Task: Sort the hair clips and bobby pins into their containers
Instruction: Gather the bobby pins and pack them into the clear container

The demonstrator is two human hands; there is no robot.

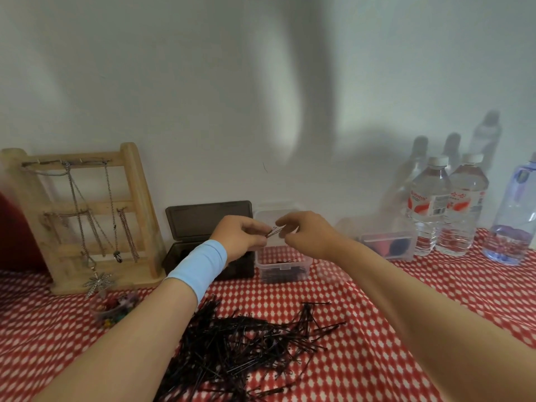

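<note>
Few bobby pins (285, 260) sit in the box (282, 267) (most remain in the pile (246, 343)); left hand (242, 236) and right hand (307, 235) pinch one bundle (274, 232)

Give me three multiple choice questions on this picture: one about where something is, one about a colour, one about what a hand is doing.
1. Where does the pile of bobby pins lie? A on the checked cloth; B in a drawer; C on the floor.
2. What colour is the wristband? A red; B light blue; C black.
3. What is the left hand doing? A lying flat; B pinching a few bobby pins; C holding a bottle.
Answers: 1 A, the pins lie loose on the cloth; 2 B, the band is pale blue; 3 B, its fingertips grip the pins above the clear container.
</note>
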